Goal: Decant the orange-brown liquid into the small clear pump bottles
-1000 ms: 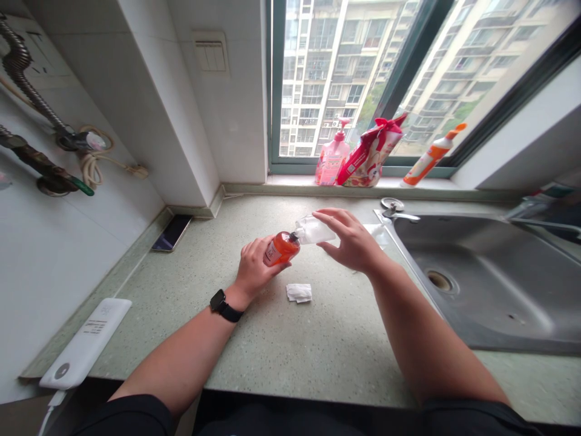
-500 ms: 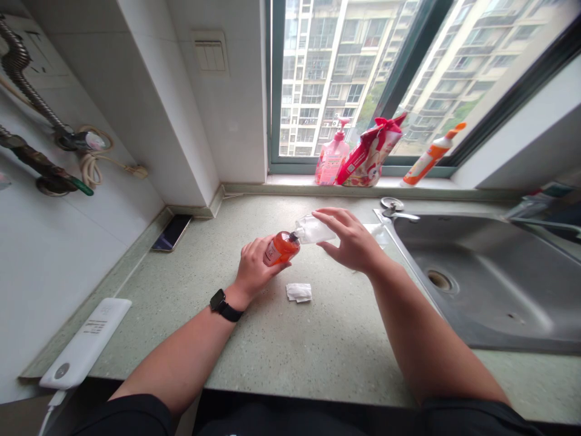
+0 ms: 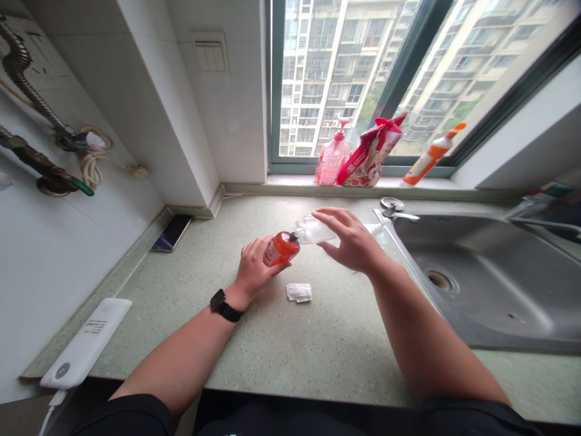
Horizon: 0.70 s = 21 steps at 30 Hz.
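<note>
My left hand (image 3: 255, 266) is wrapped around an orange bottle (image 3: 285, 247) with a pale label and a black neck, tilted to the right. Its neck meets the mouth of a clear bottle (image 3: 311, 230), which lies nearly level in the air. The fingers and thumb of my right hand (image 3: 347, 239) grip the clear bottle near its base. On the counter (image 3: 272, 351) below the bottles rests a folded white tissue (image 3: 298, 292). How much liquid the clear bottle holds, I cannot tell.
The steel sink (image 3: 490, 266) with a tap (image 3: 399, 213) is on the right. A pink pump bottle (image 3: 333, 160), a red pouch (image 3: 374, 154) and an orange-white bottle (image 3: 426, 160) stand on the windowsill. On the left lie a phone (image 3: 172, 233) and a white power bank (image 3: 86, 342).
</note>
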Each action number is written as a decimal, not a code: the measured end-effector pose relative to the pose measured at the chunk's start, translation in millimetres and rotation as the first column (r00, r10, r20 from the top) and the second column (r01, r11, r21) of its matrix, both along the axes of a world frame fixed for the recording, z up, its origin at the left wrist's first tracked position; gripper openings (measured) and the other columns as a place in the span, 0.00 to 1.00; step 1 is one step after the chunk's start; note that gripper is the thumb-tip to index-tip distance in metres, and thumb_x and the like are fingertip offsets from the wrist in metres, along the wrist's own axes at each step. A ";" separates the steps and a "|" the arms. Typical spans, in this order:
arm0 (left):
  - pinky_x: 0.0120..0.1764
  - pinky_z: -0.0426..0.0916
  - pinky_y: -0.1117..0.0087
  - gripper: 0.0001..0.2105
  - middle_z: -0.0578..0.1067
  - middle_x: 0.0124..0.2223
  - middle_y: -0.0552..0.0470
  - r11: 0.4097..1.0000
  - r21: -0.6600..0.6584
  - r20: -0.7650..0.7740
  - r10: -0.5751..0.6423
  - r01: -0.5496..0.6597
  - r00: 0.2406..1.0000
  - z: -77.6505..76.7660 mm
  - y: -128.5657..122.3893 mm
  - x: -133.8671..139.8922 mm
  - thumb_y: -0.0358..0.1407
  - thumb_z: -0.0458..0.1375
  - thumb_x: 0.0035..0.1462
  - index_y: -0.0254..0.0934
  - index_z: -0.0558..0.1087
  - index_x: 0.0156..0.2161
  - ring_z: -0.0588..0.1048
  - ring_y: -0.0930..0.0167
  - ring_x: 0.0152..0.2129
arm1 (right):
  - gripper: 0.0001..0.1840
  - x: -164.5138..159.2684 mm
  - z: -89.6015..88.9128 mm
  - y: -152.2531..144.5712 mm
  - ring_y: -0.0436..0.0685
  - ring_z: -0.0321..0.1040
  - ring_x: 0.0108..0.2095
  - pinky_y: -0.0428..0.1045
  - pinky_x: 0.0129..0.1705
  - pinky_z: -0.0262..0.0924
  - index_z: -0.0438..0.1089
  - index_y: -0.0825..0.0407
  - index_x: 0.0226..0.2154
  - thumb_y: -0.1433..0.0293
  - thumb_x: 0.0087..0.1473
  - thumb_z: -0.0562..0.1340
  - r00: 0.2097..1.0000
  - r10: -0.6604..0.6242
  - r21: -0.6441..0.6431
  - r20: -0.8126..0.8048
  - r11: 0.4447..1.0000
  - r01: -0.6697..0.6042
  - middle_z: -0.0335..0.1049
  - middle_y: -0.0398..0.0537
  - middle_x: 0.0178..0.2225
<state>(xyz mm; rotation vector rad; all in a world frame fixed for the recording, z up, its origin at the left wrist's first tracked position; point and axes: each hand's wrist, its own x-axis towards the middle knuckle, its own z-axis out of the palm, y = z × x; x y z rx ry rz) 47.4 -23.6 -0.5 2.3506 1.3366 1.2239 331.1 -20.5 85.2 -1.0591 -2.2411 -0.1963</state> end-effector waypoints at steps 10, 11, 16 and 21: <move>0.54 0.70 0.52 0.37 0.80 0.53 0.41 1.000 0.001 0.003 -0.003 0.003 1.000 1.2 -0.6 0.4 0.65 0.61 0.60 0.39 0.71 0.62 0.79 0.56 0.49 | 0.41 -1.1 1.8 -1.5 0.71 0.69 0.60 0.72 0.60 0.69 0.59 0.40 0.71 0.73 0.59 0.68 1.000 -0.003 0.003 0.010 1.000 0.003 0.71 0.57 0.62; 0.54 0.70 0.52 0.37 0.80 0.53 0.41 1.000 0.001 0.002 -0.002 0.002 1.000 1.2 -0.5 0.3 0.65 0.62 0.59 0.39 0.71 0.62 0.79 0.56 0.49 | 0.41 -1.2 2.1 -1.7 0.71 0.69 0.60 0.72 0.61 0.69 0.59 0.40 0.71 0.73 0.59 0.68 1.000 -0.004 0.001 0.009 1.000 0.004 0.71 0.56 0.62; 0.55 0.71 0.52 0.37 0.80 0.53 0.42 1.000 0.000 -0.004 0.001 -0.001 1.000 1.0 -0.6 0.1 0.64 0.63 0.59 0.40 0.71 0.62 0.79 0.56 0.49 | 0.41 -2.0 3.2 -2.5 0.72 0.69 0.60 0.72 0.61 0.69 0.59 0.41 0.71 0.73 0.59 0.67 1.000 -0.001 0.003 0.010 1.000 0.001 0.71 0.57 0.62; 0.56 0.70 0.52 0.38 0.80 0.54 0.41 1.000 -0.018 0.005 -0.005 0.005 1.000 1.7 -0.5 0.4 0.66 0.61 0.59 0.40 0.70 0.63 0.79 0.56 0.50 | 0.42 -2.5 3.7 -3.2 0.72 0.68 0.60 0.73 0.61 0.68 0.58 0.40 0.72 0.73 0.59 0.67 1.000 -0.005 -0.003 0.013 1.000 0.005 0.71 0.57 0.62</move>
